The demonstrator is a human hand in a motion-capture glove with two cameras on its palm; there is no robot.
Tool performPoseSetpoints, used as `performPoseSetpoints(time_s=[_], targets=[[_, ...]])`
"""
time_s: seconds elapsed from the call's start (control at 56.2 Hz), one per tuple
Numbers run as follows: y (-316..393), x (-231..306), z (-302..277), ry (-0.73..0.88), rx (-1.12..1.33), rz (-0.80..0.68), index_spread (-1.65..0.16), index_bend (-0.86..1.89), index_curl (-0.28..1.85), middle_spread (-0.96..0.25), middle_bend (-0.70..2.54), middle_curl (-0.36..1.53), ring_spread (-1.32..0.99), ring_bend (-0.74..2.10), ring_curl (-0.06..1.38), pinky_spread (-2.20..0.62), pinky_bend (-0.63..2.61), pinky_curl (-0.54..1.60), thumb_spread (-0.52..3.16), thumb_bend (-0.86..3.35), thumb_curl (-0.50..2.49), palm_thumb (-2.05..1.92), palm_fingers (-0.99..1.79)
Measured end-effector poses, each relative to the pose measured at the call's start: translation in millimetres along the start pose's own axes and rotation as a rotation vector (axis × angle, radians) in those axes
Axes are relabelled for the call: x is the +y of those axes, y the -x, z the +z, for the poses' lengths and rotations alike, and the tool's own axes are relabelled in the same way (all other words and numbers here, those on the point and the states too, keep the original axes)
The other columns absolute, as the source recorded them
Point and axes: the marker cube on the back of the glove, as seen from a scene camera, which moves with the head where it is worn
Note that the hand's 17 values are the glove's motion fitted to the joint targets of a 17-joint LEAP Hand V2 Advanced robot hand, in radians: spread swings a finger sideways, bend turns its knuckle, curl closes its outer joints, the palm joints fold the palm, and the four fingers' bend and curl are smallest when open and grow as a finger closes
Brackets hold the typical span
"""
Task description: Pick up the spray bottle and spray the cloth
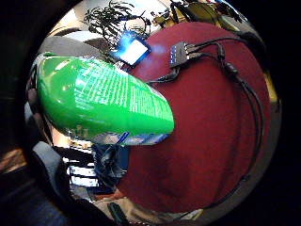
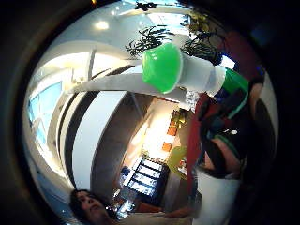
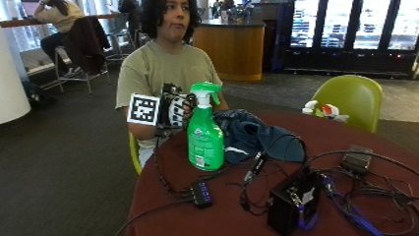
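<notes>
At the left of centre in the outside view, the gloved right hand [image 3: 175, 110] grips the neck of the green spray bottle [image 3: 205, 132], with its fingers curled around it just under the trigger head. The bottle is upright, and its base is at the near edge of the dark red tabletop [image 3: 367, 142]; I cannot tell if the base touches the surface. Just to the right of the bottle, the dark blue cloth [image 3: 252, 137] lies crumpled on the tabletop. In the lower centre of the frame there is a small black hub [image 3: 201, 192] with cables, and a black box [image 3: 291, 201] is at the lower right.
</notes>
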Motion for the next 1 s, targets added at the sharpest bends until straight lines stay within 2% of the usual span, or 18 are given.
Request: performPoseSetpoints(time_s=[0.089,0.196,0.338,0.427,0.534,0.729,0.836,0.996], targets=[[4.2,2.1,-7.1,-0.002,0.03,-0.08,-0.26,0.73,0.54,-0.2,0.79,0.73,-0.2,0.98,0.66,-0.19,0.93,0.62,1.14,0.04,0.65,1.03,1.28],[18.0,8.9,-14.5,-0.005,0.064,-0.078,-0.25,0.75,0.59,-0.21,0.84,0.79,-0.21,1.03,0.7,-0.19,0.98,0.65,1.2,0.05,0.68,1.02,1.22],[34.6,35.8,-24.6,0.209,0.196,-0.188,-0.23,0.61,0.59,-0.21,0.78,0.8,-0.2,0.99,0.69,-0.21,0.99,0.65,1.17,0.0,0.69,0.98,1.12],[43.8,56.5,-35.2,0.389,0.306,-0.223,-0.21,0.41,0.54,-0.15,0.65,0.73,-0.17,0.9,0.65,-0.23,0.89,0.59,1.12,-0.04,0.67,0.91,1.03],[48.7,67.2,-51.7,0.509,0.444,-0.284,-0.23,0.29,0.51,-0.07,0.49,0.64,-0.1,0.71,0.58,-0.15,0.69,0.53,1.15,-0.04,0.63,0.83,0.77],[54.3,94.1,-90.4,0.561,0.69,-0.302,-0.3,0.22,0.45,0.02,0.26,0.5,-0.03,0.44,0.45,0.07,0.46,0.41,1.19,-0.03,0.56,0.71,0.56],[55.4,103.4,-113.0,0.531,0.826,-0.298,-0.33,0.19,0.42,0.04,0.19,0.46,-0.01,0.35,0.4,0.16,0.39,0.38,1.2,-0.03,0.54,0.68,0.49],[56.8,118.9,-132.8,0.495,0.906,-0.302,-0.37,0.17,0.39,0.03,0.15,0.39,0.0,0.29,0.37,0.21,0.36,0.36,1.2,-0.02,0.51,0.67,0.45]])
